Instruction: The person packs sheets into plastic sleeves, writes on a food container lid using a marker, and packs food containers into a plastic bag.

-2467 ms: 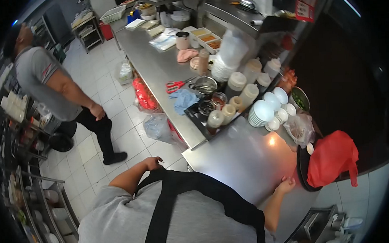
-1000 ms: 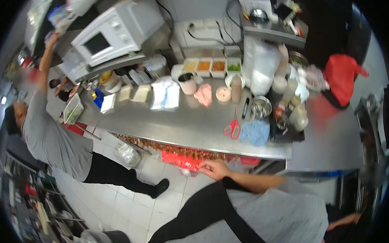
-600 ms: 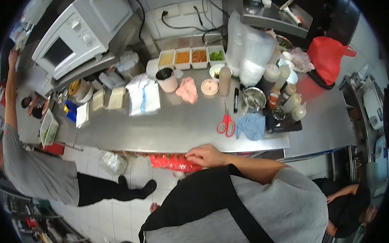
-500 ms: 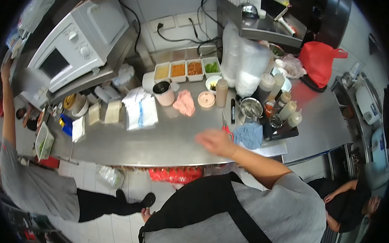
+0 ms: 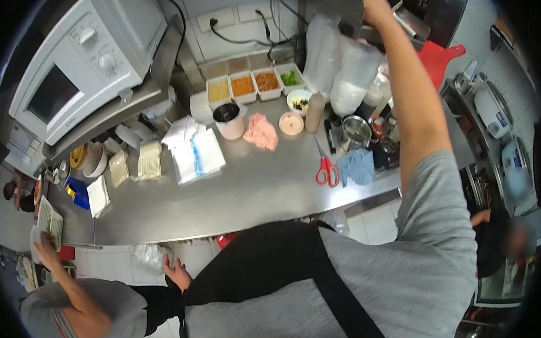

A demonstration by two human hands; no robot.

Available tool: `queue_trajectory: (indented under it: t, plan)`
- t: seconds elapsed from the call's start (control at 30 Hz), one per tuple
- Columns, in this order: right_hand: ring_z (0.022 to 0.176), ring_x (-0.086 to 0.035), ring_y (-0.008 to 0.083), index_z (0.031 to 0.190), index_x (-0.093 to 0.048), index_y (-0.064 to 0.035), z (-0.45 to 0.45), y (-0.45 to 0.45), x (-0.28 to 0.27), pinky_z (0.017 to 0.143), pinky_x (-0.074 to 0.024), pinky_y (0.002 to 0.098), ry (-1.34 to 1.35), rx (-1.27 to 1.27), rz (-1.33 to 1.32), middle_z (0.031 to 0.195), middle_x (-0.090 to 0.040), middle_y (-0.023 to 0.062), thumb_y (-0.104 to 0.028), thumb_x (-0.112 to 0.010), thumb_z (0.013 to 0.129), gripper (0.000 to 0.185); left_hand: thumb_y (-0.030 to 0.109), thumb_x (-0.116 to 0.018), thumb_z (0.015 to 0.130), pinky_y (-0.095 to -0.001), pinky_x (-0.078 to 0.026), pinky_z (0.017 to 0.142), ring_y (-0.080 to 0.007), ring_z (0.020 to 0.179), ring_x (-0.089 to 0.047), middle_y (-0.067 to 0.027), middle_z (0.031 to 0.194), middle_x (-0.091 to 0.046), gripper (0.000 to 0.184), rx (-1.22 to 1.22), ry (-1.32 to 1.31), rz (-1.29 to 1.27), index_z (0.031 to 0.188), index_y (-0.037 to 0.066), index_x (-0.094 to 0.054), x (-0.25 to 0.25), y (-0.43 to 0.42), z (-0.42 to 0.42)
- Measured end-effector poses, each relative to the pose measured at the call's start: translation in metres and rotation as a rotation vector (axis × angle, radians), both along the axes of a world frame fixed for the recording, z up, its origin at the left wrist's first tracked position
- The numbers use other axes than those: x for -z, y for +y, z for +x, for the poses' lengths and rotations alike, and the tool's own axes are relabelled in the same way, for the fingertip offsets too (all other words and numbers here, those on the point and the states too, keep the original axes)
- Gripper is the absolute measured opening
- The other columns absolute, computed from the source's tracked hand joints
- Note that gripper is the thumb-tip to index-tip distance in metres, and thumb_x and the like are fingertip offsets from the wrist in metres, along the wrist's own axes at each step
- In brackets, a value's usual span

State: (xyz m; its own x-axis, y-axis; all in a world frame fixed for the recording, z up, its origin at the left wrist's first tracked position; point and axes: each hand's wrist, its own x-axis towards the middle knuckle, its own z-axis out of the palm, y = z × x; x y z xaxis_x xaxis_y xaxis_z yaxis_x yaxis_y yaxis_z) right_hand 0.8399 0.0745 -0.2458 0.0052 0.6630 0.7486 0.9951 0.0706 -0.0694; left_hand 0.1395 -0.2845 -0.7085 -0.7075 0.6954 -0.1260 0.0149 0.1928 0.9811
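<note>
My right arm stretches up past the right side of the counter, and my right hand (image 5: 375, 6) is at the raised metal shelf (image 5: 336, 3) at the top edge of the view. Its fingertips are partly cut off there, so I cannot tell what they touch or hold. My left hand (image 5: 177, 273) hangs low beside my black apron, fingers apart, holding nothing. On the steel counter (image 5: 254, 200) lie red-handled scissors (image 5: 327, 171), a blue cloth (image 5: 356, 167), a pink cloth (image 5: 260, 133) and a black marker (image 5: 329, 135).
A microwave (image 5: 67, 75) stands at the left. Several food trays (image 5: 267, 86) line the wall, near a brown squeeze bottle (image 5: 314, 112) and plastic bags (image 5: 354, 75). Packs of white sheets (image 5: 197, 157) lie left of centre. A co-worker (image 5: 89, 310) is at the left; another person (image 5: 494, 244) is at the right.
My right hand has moved from above the counter front up to the shelf, uncovering the scissors. My left hand shows more fully. The co-worker at the left has lowered an arm toward the basket.
</note>
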Motion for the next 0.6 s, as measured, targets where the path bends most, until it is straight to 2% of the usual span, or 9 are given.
queue_trajectory:
  t: [0.07,0.1,0.13,0.2,0.3,0.4,0.53,0.57,0.6]
  plan:
    - [0.098,-0.062,0.0372,0.105,-0.062,-0.0014,-0.020,-0.024,-0.001,0.086,-0.0486,0.0416,-0.049,0.078,-0.006,0.102,-0.065,0.0234,-0.025,-0.060,0.082,0.033,0.015,-0.057,0.088,-0.0359,-0.047,0.080,-0.0206,0.098,-0.053,-0.0090,0.137,-0.036,0.047,0.016,0.098,0.016,0.133,0.010,-0.043,0.008,0.003,-0.014]
    - [0.105,-0.059,0.0361,0.104,-0.064,-0.0044,-0.012,-0.015,-0.001,0.087,-0.0477,0.0414,-0.026,0.110,-0.018,0.107,-0.062,0.0259,-0.024,-0.060,0.081,0.030,0.014,-0.057,0.088,-0.0349,-0.047,0.080,-0.0200,0.096,-0.054,-0.0088,0.136,-0.036,0.047,0.003,0.113,-0.004,0.133,0.010,-0.044,0.003,0.006,-0.015]
    - [0.107,-0.057,0.0363,0.108,-0.062,-0.0038,-0.008,-0.005,0.002,0.091,-0.0461,0.0409,0.226,0.048,0.163,0.115,-0.060,0.0235,-0.024,-0.061,0.079,0.035,0.014,-0.058,0.089,-0.0340,-0.047,0.080,-0.0194,0.095,-0.054,-0.0086,0.135,-0.036,0.046,-0.012,0.127,-0.018,0.133,0.010,-0.044,-0.005,0.011,-0.014]
    - [0.113,-0.054,0.0346,0.116,-0.059,-0.0053,-0.009,-0.018,0.003,0.094,-0.0448,0.0396,-0.135,0.043,0.120,0.124,-0.056,0.0182,-0.020,-0.061,0.080,0.039,0.014,-0.058,0.089,-0.0327,-0.047,0.079,-0.0182,0.093,-0.054,-0.0076,0.134,-0.036,0.046,-0.008,0.141,-0.022,0.133,0.011,-0.044,-0.015,0.018,-0.011]
    - [0.121,-0.048,0.0324,0.121,-0.055,-0.0061,0.002,-0.007,0.008,0.097,-0.0425,0.0399,-0.349,0.128,0.230,0.131,-0.051,0.0143,-0.015,-0.061,0.079,0.043,0.014,-0.058,0.089,-0.0318,-0.047,0.078,-0.0168,0.092,-0.054,-0.0058,0.133,-0.037,0.047,0.034,0.138,-0.005,0.133,0.011,-0.044,-0.020,0.022,-0.015]
    - [0.127,-0.042,0.0320,0.122,-0.054,-0.0051,-0.060,-0.064,-0.011,0.100,-0.0410,0.0410,-0.254,0.366,-0.019,0.134,-0.049,0.0150,-0.013,-0.059,0.082,0.041,0.014,-0.059,0.089,-0.0313,-0.046,0.077,-0.0164,0.093,-0.053,-0.0049,0.133,-0.038,0.047,0.050,0.085,0.003,0.133,0.012,-0.043,-0.012,0.022,-0.020]
    - [0.122,-0.049,0.0333,0.119,-0.058,-0.0054,-0.080,-0.088,0.015,0.097,-0.0425,0.0460,0.025,0.014,0.947,0.129,-0.053,0.0169,-0.015,-0.056,0.084,0.036,0.014,-0.059,0.089,-0.0311,-0.045,0.075,-0.0162,0.093,-0.053,-0.0047,0.134,-0.039,0.047,0.052,0.076,-0.028,0.133,0.013,-0.043,0.005,0.009,-0.041]
    - [0.106,-0.053,0.0319,0.115,-0.051,0.0006,-0.078,-0.093,0.046,0.091,-0.0432,0.0395,0.131,-0.054,0.966,0.120,-0.053,0.0203,-0.018,-0.071,0.080,0.044,0.014,-0.059,0.089,-0.0310,-0.045,0.075,-0.0161,0.093,-0.053,-0.0048,0.135,-0.039,0.047,0.033,0.097,-0.040,0.133,0.013,-0.043,0.012,0.004,-0.046]
    - [0.100,-0.052,0.0247,0.114,-0.049,0.0002,-0.092,-0.095,0.085,0.089,-0.0430,0.0363,0.338,-0.307,1.031,0.111,-0.053,0.0142,-0.014,-0.070,0.081,0.042,0.014,-0.059,0.089,-0.0310,-0.045,0.074,-0.0163,0.093,-0.053,-0.0049,0.135,-0.038,0.047,0.029,0.073,-0.036,0.133,0.013,-0.043,0.017,0.000,-0.050]
